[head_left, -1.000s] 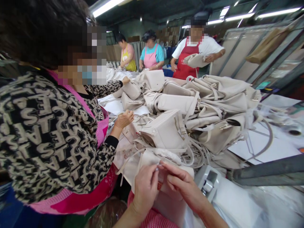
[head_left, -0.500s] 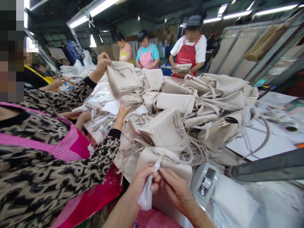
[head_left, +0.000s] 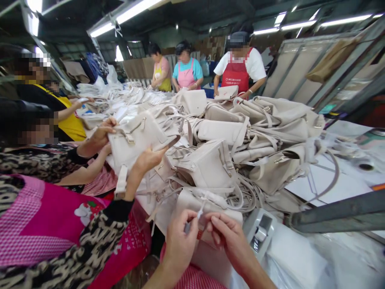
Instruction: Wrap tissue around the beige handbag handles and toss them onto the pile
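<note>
My left hand (head_left: 180,241) and my right hand (head_left: 229,237) meet at the near edge of the table. Between their fingertips they pinch a small white wrapping strip (head_left: 199,212) attached to a cream handbag (head_left: 207,202) lying just in front of me. My left fingers curl around the strip's lower end. A heap of cream handbags (head_left: 240,140) covers the table beyond it.
A co-worker in a patterned top and pink apron (head_left: 45,224) stands close on my left, holding a cream bag (head_left: 135,138) up. Three more people work at the far end. A grey tape dispenser (head_left: 260,230) sits right of my hands; a metal rack (head_left: 337,212) runs along the right.
The co-worker brought the lifted bag down from the far pile to in front of their chest. The white wrapping that hung from my left hand is now gathered small between my fingers.
</note>
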The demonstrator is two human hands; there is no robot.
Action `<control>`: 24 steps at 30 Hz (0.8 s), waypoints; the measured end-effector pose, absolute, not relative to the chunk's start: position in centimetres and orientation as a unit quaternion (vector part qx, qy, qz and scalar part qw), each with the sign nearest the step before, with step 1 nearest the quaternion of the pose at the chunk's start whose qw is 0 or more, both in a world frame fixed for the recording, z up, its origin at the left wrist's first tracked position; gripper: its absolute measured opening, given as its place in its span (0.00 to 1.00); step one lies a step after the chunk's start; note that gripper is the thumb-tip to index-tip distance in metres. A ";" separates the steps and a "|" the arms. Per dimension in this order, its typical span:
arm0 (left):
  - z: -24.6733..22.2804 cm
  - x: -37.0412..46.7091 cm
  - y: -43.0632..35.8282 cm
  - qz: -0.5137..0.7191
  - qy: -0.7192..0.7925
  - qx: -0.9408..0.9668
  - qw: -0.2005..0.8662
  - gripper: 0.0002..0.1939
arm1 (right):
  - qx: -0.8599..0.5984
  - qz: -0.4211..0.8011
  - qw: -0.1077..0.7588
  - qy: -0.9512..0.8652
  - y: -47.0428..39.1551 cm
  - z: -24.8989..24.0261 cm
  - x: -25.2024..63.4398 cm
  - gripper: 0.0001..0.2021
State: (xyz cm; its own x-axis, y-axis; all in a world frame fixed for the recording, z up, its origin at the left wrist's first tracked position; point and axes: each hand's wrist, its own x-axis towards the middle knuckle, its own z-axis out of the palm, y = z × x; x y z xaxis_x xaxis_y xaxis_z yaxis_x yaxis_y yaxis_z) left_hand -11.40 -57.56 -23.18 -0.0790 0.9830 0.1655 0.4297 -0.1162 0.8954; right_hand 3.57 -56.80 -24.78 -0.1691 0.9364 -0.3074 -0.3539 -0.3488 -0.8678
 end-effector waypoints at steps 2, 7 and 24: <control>-23.2 -11.3 -57.9 0.446 0.570 0.629 0.282 0.08 | -0.440 0.703 0.452 -0.327 -56.8 -24.3 3.1 0.24; -23.6 -10.6 -58.3 0.481 0.564 0.557 0.375 0.07 | -0.402 0.778 0.421 -0.237 -56.7 -24.4 2.6 0.20; -24.8 -12.2 -57.5 0.343 0.341 0.160 0.861 0.21 | -0.100 0.945 0.202 -0.235 -54.5 -26.3 4.7 0.17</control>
State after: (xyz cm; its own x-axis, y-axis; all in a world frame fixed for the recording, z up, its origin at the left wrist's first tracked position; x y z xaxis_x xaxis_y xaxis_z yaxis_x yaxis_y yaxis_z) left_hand -12.18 -57.48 -24.78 0.5323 0.6992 -0.4773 -0.4815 0.7138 0.5086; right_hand 4.72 -54.50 -26.30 -0.8983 0.4293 -0.0933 -0.3354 -0.8073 -0.4855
